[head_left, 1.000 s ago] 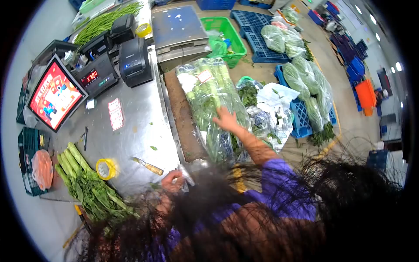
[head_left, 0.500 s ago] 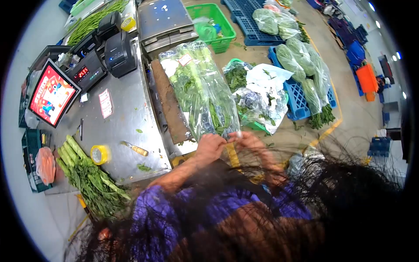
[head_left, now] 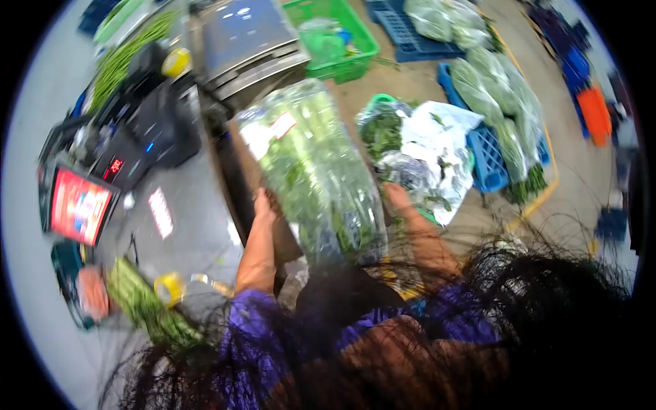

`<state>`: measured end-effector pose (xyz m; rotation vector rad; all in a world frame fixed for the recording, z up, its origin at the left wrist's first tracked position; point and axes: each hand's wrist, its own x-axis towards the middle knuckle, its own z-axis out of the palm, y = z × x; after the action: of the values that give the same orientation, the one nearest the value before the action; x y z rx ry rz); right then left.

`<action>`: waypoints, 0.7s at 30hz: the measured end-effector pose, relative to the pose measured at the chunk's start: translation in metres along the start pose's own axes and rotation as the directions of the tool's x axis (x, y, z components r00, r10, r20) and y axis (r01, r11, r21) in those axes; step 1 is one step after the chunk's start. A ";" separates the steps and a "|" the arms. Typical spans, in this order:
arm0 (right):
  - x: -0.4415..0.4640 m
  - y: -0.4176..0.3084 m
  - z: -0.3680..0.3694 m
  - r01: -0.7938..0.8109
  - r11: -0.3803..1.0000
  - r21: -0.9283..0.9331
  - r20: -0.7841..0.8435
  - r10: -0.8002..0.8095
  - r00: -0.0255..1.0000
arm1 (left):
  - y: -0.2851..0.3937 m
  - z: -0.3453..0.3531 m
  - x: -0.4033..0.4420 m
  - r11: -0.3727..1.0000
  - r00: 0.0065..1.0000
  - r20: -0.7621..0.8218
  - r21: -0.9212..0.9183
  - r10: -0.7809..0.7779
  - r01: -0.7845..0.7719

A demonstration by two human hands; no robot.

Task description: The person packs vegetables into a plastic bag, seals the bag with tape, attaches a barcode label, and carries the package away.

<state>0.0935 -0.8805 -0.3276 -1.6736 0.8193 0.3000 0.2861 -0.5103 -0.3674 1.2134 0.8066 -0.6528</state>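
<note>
A clear plastic bag of leafy green vegetables (head_left: 321,171), with a white and red label near its far end, lies lengthwise in front of me. My left hand (head_left: 265,208) is at its left side, with the fingers partly tucked out of sight along the edge. Against the right side is my right hand (head_left: 400,201), its fingers also partly hidden by the bag. The hands seem to hold the bag between them; blur hides the exact contact. Under the bag shows a brown board (head_left: 249,160).
A steel counter (head_left: 198,225) at left carries a screen (head_left: 78,207), a black printer (head_left: 164,126), yellow tape (head_left: 169,289) and a stemmed leafy bunch (head_left: 147,301). Beyond are a metal scale platform (head_left: 246,34) and a green crate (head_left: 348,65). Leaf scraps and white plastic (head_left: 437,140) lie right, near bagged greens (head_left: 488,89).
My hands have left the bag's near end, moving apart to its left and right sides. The bag now looks slightly larger and turned a little. The whole view has shifted and blurred.
</note>
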 end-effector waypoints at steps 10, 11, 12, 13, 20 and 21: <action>0.097 -0.057 0.000 -0.511 0.830 0.223 0.202 0.473 0.857 | -0.006 0.053 0.071 0.985 0.991 -0.023 0.114 -0.131 0.133; 0.093 -0.066 -0.007 -0.505 0.842 0.187 0.223 0.465 0.857 | -0.002 0.057 0.067 0.983 0.992 -0.027 0.133 -0.123 0.125; 0.091 -0.073 -0.012 -0.497 0.856 0.144 0.248 0.455 0.855 | -0.001 0.061 0.063 0.981 0.992 -0.032 0.149 -0.120 0.124; 0.092 -0.076 -0.017 -0.484 0.870 0.097 0.275 0.444 0.853 | 0.000 0.065 0.061 0.979 0.993 -0.027 0.167 -0.119 0.121; 0.130 -0.041 -0.031 -0.394 0.913 -0.110 0.246 0.409 0.879 | -0.012 0.110 0.038 0.966 0.993 0.055 0.245 -0.104 0.088; 0.145 -0.022 -0.033 -0.331 0.924 -0.191 0.212 0.368 0.905 | -0.013 0.116 0.034 0.962 0.991 0.067 0.257 -0.113 0.092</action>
<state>0.2047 -0.9613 -0.3882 -1.5812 0.9264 0.8218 0.3162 -0.6262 -0.3858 1.3728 0.7365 -0.9062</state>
